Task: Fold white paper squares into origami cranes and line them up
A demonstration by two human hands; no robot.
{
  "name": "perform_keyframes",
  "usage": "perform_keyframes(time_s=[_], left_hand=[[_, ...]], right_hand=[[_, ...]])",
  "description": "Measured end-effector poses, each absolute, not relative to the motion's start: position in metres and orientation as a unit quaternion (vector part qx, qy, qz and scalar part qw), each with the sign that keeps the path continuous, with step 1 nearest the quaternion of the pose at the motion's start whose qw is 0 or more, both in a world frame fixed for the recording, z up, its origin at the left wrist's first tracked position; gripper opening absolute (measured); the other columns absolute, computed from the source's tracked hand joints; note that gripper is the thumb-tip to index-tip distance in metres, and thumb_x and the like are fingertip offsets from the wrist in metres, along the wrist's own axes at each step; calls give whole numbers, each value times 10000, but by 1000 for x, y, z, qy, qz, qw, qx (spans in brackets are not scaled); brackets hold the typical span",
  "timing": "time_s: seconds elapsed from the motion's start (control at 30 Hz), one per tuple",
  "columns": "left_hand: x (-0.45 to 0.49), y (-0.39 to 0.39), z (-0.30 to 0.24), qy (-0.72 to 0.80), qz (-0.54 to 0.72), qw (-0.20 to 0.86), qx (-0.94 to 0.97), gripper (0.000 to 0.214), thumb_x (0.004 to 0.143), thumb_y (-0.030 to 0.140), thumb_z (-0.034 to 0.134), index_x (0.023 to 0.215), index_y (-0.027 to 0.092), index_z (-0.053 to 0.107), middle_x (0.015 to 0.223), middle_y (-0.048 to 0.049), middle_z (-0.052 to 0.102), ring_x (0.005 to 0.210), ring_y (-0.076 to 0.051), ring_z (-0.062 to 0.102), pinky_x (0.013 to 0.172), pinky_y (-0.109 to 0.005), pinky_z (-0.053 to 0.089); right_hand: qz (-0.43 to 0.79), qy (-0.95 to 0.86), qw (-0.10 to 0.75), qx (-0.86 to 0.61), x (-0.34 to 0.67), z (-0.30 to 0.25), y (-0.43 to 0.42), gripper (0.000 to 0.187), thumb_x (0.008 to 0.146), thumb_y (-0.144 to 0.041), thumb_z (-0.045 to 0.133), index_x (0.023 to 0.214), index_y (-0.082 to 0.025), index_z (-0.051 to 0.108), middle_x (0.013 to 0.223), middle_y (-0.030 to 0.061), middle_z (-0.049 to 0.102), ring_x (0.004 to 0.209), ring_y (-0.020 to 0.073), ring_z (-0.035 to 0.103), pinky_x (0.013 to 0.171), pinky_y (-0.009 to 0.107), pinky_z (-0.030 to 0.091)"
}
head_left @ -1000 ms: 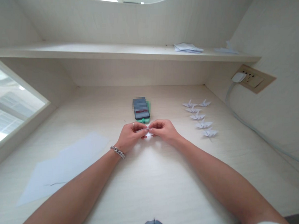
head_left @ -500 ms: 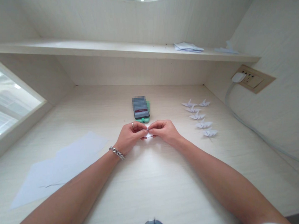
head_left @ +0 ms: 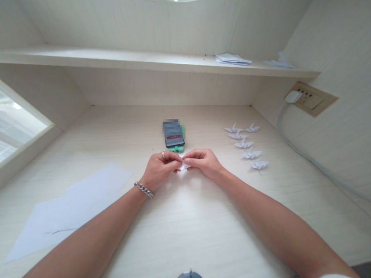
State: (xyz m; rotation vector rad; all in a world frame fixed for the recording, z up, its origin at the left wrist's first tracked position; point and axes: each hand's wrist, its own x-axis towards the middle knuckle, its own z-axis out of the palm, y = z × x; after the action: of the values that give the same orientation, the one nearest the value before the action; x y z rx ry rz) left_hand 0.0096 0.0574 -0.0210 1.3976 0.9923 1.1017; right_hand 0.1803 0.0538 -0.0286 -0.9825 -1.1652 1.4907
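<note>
A small folded piece of white paper [head_left: 183, 166] is pinched between both hands at the middle of the pale wooden desk [head_left: 184, 237]. My left hand [head_left: 159, 169], with a ring and a chain bracelet, is closed on its left side. My right hand [head_left: 204, 162] is closed on its right side. The fingertips of the two hands meet over the paper, which is mostly hidden by them. Just beyond the hands lies a phone [head_left: 174, 136] in a green case.
Several white paper cranes [head_left: 246, 144] lie in a row to the right. Flat white sheets [head_left: 68, 209] lie at the front left. Folded papers [head_left: 232, 58] sit on the shelf above. A wall socket [head_left: 310, 100] with a plugged cable is on the right wall.
The hands stay together on the folded paper with only slight finger shifts. The view has drifted a little.
</note>
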Motion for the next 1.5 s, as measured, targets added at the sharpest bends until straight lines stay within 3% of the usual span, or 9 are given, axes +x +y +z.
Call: perform_keyframes(time_s=[0.27,1.0,1.5], left_hand=[[4,59,-24,415,457,542,570,207,621,259,797,781,145,733,742,-42,727,645,-143,639,612,-250,517],[5,63,-32,423,459,540,564,235,619,263,798,800,133,721,766,-58,729,669,-158,656,633,-272,527],[9,61,-28,431,480,533,548,226,617,241,793,757,137,649,680,-12,675,617,-126,621,585,-247,522]], right_hand=[[571,-513,489,-414,183,-35,57,225,615,-315,798,772,-160,753,718,24,719,659,139,647,624,270,542],[523,-546,495,-428,178,-38,57,173,625,-274,755,723,-154,679,673,6,681,624,133,622,602,262,514],[508,-538,522,-424,176,-40,58,153,602,-237,759,701,-164,668,663,0,674,617,119,596,616,250,467]])
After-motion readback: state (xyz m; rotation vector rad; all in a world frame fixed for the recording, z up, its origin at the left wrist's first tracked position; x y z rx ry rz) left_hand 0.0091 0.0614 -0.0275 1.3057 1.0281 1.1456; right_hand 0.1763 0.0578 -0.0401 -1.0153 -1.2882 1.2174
